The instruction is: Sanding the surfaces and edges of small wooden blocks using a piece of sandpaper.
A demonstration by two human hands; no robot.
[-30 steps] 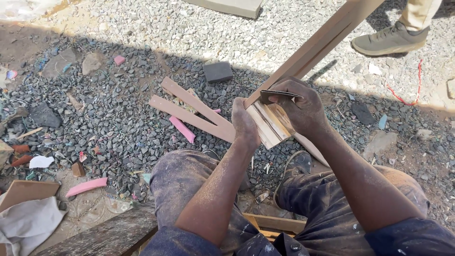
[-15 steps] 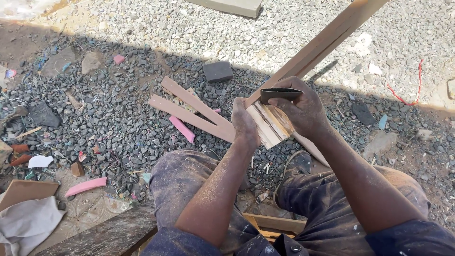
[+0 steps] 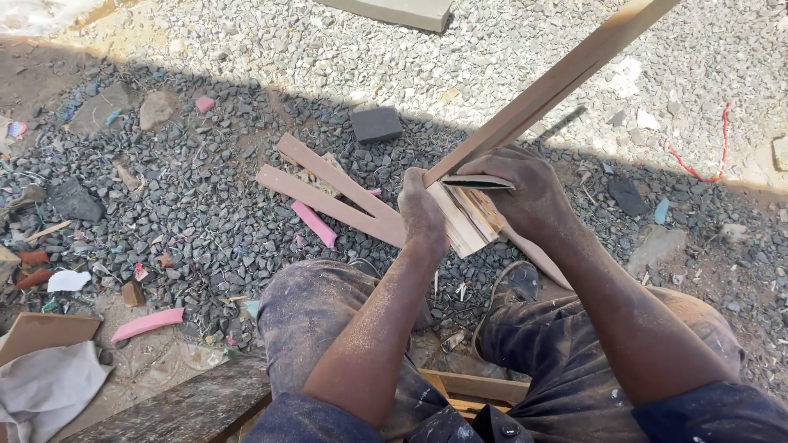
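Head view, grey gravel ground [image 3: 205, 213], both hands' fingers clamped on wooden strip [image 3: 558, 82]

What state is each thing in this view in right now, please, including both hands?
Left hand: closed around the near end of the wooden pieces.
Right hand: gripping a flat sanding piece pressed on the wood.
Long wooden strip: tilted, rising up and to the right, held.
Crossed wooden strips: lying flat on the gravel.
Dark block: lying on the gravel, untouched.
Pink offcut: lying loose.
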